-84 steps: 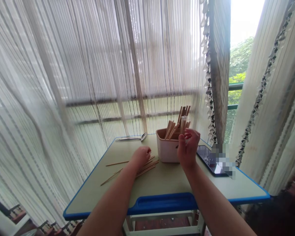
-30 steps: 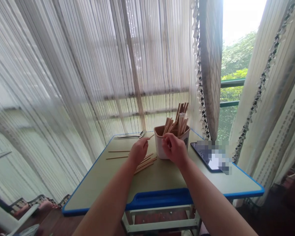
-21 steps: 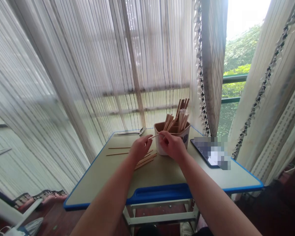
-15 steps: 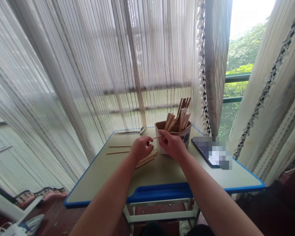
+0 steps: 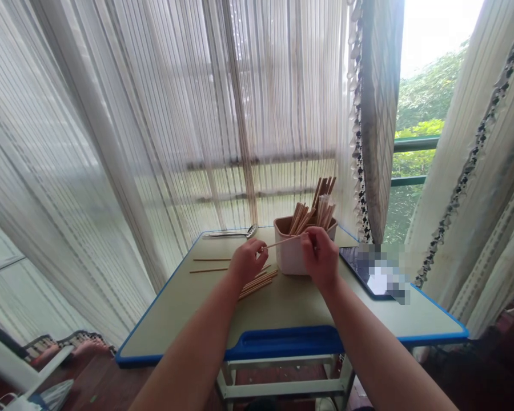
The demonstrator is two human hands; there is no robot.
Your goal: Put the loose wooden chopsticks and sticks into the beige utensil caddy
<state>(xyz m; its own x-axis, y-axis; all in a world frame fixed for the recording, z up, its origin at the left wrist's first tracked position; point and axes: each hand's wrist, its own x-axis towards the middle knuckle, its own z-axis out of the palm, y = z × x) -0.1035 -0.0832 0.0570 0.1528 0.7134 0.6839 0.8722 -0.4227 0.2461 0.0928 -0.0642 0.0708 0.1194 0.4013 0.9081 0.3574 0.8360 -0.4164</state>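
Here my left grip (image 5: 249, 261) and right grip (image 5: 322, 255) pinch a wooden chopstick (image 5: 284, 242) near its ends, above the worktop (image 5: 167, 321) beside the utensil holder (image 5: 292, 261): likely light, stiff, best held right there!

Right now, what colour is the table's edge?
Blue edge, best seen in the head view.

No text, label, brand, number or sign can be read: nothing legible is shown on the pale container (image 5: 292, 260), and the screen of the tablet (image 5: 363, 273) is partly masked by blurred square blocks.
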